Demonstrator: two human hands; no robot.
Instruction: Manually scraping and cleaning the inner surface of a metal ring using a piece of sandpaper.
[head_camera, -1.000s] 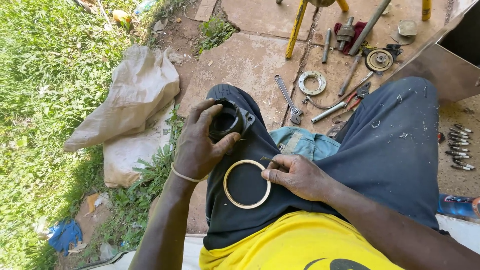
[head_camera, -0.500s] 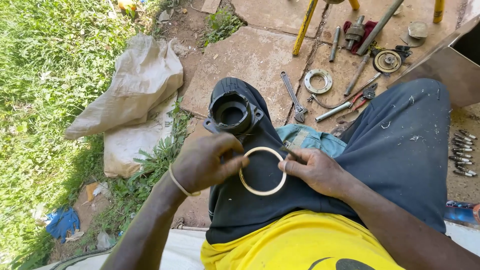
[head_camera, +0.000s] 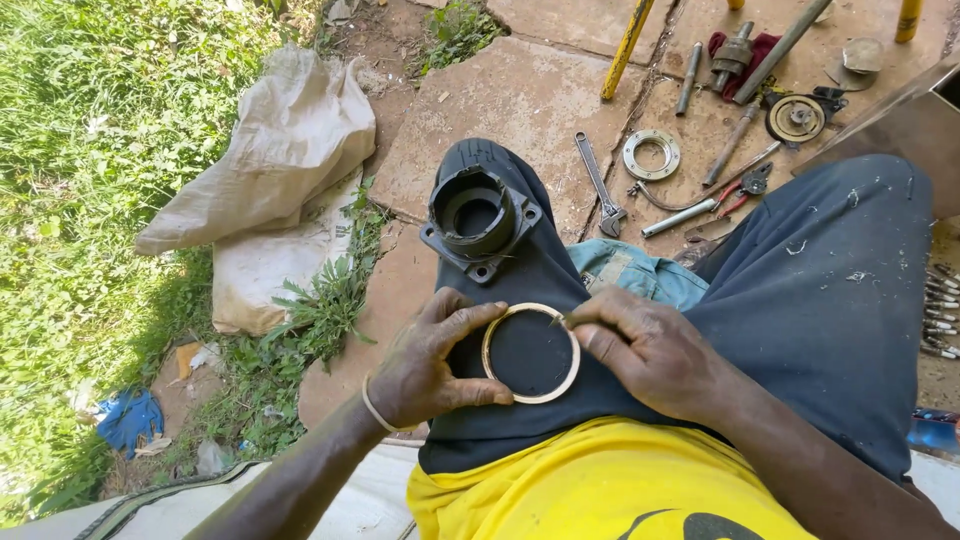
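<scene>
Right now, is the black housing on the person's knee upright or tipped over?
Upright. The black housing sits on its square flange on the knee, round opening facing up; both hands are off it, on the thin ring.

Outdoor repair spot, prob. a yard: tools (head_camera: 600, 185) lying on stone slabs (head_camera: 520, 100), grass (head_camera: 90, 150) growing alongside, sacks (head_camera: 270, 150) sitting nearby.

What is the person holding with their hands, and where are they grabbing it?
A thin brass-coloured ring, held on the thigh. The left hand pinches its left rim; the right hand pinches the upper right rim.
</scene>
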